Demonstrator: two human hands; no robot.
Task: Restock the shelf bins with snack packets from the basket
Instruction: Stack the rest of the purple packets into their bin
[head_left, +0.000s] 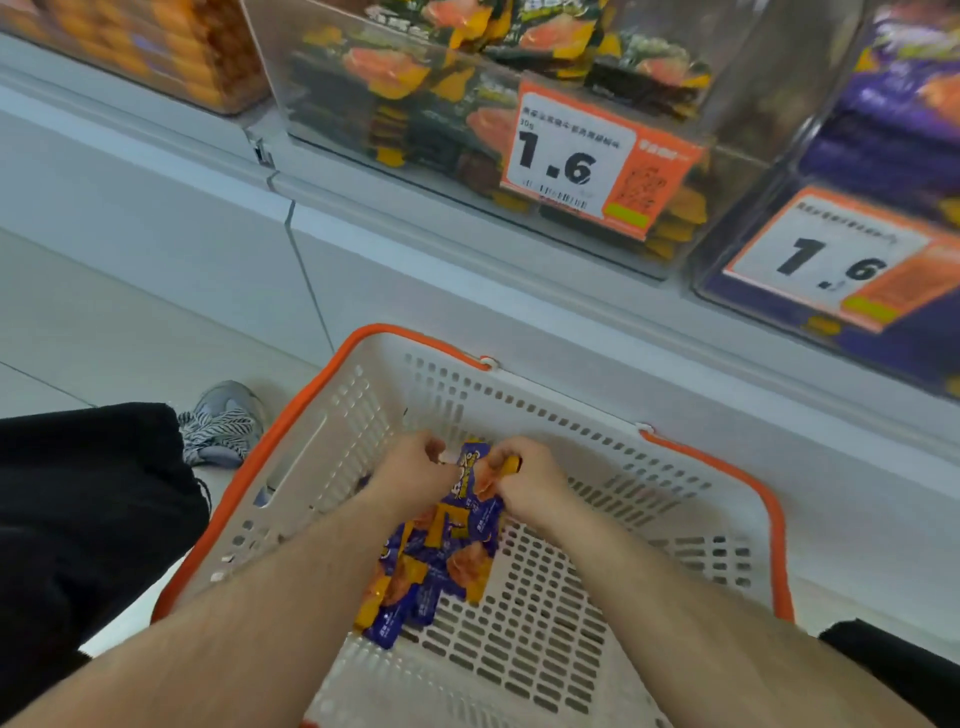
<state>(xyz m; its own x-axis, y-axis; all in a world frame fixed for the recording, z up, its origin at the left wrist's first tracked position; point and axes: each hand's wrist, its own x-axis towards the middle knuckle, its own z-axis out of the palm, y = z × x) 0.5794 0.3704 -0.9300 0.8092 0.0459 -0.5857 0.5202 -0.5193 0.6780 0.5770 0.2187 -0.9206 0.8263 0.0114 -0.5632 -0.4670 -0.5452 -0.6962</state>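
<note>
Purple snack packets (434, 561) with orange pictures lay in a small pile on the bottom of the white basket (545, 639), near its middle. Both hands were down in the basket, close together at the far end of the pile. The left hand (413, 467) was curled over the top of the packets, and the right hand (524, 478) pinched one packet by its edge. It looked like the picking-up step, with the packets being gathered into a bunch.

Up on the shelf (415, 223) sat clear bins. The purple bin (883, 156) on the right held packets of the same colour, so that was likely the one to fill. The middle bin (441, 104) held dark packets. Next the hands would need a firm hold, then a lift up and to the right, over the bin's front wall.
</note>
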